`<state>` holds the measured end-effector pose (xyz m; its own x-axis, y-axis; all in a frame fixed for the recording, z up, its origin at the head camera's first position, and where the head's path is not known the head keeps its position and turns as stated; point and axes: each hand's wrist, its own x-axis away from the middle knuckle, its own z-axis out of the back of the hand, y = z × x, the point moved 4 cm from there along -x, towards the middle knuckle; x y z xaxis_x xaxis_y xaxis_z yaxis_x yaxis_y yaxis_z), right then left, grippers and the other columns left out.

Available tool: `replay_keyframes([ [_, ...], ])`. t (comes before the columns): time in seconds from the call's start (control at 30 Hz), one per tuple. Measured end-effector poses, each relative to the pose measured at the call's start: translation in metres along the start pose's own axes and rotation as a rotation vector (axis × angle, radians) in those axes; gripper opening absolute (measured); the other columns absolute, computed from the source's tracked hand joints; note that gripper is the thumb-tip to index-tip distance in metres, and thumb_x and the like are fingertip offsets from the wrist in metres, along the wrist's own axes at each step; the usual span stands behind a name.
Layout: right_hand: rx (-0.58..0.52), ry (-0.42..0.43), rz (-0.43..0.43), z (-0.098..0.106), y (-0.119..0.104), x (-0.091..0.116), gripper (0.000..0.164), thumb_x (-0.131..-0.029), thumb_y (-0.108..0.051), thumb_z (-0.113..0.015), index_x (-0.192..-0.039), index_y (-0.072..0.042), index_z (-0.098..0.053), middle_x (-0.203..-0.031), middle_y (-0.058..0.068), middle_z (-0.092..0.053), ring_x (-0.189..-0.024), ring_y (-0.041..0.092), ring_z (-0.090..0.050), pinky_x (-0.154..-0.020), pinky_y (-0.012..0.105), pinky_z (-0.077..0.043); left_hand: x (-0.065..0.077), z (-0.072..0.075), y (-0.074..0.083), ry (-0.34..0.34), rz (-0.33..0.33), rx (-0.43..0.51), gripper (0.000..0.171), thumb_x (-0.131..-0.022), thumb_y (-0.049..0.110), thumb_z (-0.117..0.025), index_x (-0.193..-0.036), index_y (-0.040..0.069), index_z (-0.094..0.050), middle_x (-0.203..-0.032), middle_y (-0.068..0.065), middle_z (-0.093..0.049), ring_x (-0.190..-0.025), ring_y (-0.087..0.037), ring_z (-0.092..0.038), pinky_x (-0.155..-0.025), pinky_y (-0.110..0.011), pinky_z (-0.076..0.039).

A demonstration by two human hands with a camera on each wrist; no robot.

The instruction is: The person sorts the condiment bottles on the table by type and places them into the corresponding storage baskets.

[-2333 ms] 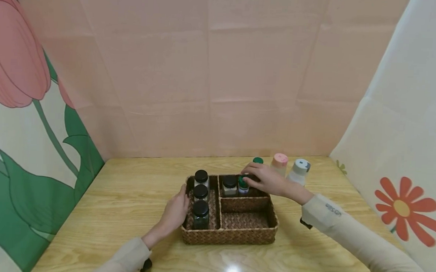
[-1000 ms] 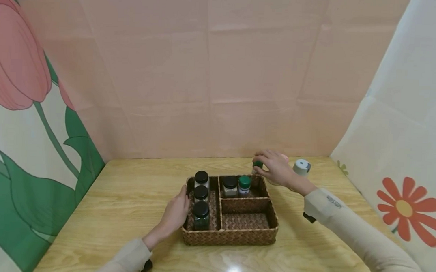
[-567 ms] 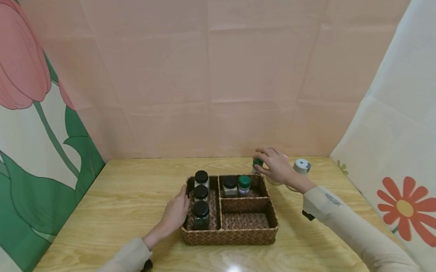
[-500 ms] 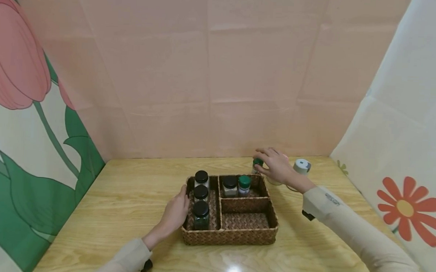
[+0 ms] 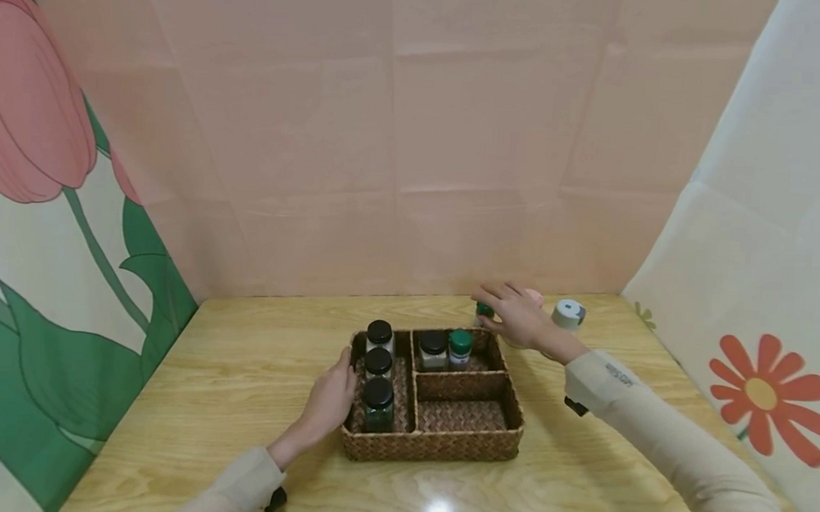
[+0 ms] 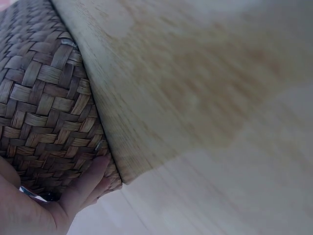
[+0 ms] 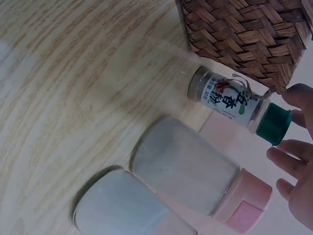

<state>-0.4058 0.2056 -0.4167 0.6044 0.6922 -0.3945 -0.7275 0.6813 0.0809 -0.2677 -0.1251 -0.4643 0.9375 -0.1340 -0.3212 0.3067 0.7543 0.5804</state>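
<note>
Fingers of the left hand [image 5: 330, 400] still rest flat against the wicker basket [image 5: 429, 440], left side. Behind its far right corner stands the green-capped spice jar [image 7: 238, 106], label in Chinese characters; the right hand [image 5: 517, 316], fingers now spread, has let go of the cap.

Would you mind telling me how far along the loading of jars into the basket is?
Done: five jars stand in the basket, three black-lidded ones on the left, a black-lidded and a green-lidded one at the back. In hand: the right hand reaches the green-capped jar on the table, fingers open about its cap; the left hand rests against the basket. Left: that jar, the pink-capped and grey-capped bottles; the front compartment is empty.
</note>
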Motion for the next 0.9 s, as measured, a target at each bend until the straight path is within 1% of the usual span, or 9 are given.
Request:
replay_keyframes([
  [0.2, -0.008, -0.029, -0.025, -0.0028, 0.0014, 0.0013, 0.05, -0.089, -0.022, -0.075, -0.134, -0.004, -0.06, -0.138, 0.024, -0.053, -0.125, 0.041, -0.05, -0.11, 0.061, -0.025, 0.0, 0.0007, 0.0013, 0.003, -0.004, -0.008, 0.048, -0.101, 0.002, -0.046, -0.143, -0.018, -0.034, -0.065, -0.001, -0.044, -0.043, -0.006, -0.037, -0.041, -0.024, -0.036],
  [0.4, -0.012, -0.027, -0.021, -0.002, 0.0005, 0.0024, 0.045, -0.09, -0.018, -0.074, -0.13, -0.001, -0.063, -0.127, 0.022, -0.06, -0.116, 0.039, -0.056, -0.108, 0.059, -0.029, -0.0003, 0.0, 0.002, 0.008, -0.012, -0.011, 0.048, -0.101, 0.001, -0.047, -0.143, -0.018, -0.035, -0.064, -0.001, -0.044, -0.044, -0.007, -0.037, -0.041, -0.025, -0.036],
  [0.6, -0.029, -0.032, -0.028, -0.0021, -0.0004, 0.0025, 0.038, -0.092, -0.014, -0.071, -0.128, -0.002, -0.063, -0.125, 0.019, -0.061, -0.115, 0.037, -0.057, -0.107, 0.058, -0.031, -0.0008, -0.0008, 0.0011, 0.004, -0.013, -0.009, 0.048, -0.101, 0.001, -0.047, -0.143, -0.017, -0.035, -0.063, 0.0, -0.044, -0.044, -0.006, -0.037, -0.04, -0.024, -0.036],
  [0.8, -0.047, 0.009, -0.003, -0.0001, -0.001, 0.0029, 0.035, -0.089, -0.009, -0.073, -0.123, -0.001, -0.065, -0.119, 0.018, -0.063, -0.11, 0.036, -0.06, -0.105, 0.058, -0.034, -0.0005, -0.0013, 0.0003, -0.002, -0.009, -0.003, 0.048, -0.102, 0.002, -0.046, -0.144, -0.017, -0.034, -0.062, 0.0, -0.044, -0.042, -0.006, -0.037, -0.039, -0.024, -0.035],
  [0.9, -0.062, 0.047, 0.024, 0.0022, -0.0014, 0.004, 0.035, -0.087, -0.006, -0.075, -0.12, 0.0, -0.067, -0.115, 0.018, -0.064, -0.105, 0.037, -0.06, -0.1, 0.059, -0.037, 0.0001, -0.0018, -0.0005, -0.008, 0.0, 0.008, 0.048, -0.102, 0.003, -0.045, -0.144, -0.017, -0.033, -0.062, 0.0, -0.044, -0.042, -0.006, -0.037, -0.039, -0.024, -0.036],
])
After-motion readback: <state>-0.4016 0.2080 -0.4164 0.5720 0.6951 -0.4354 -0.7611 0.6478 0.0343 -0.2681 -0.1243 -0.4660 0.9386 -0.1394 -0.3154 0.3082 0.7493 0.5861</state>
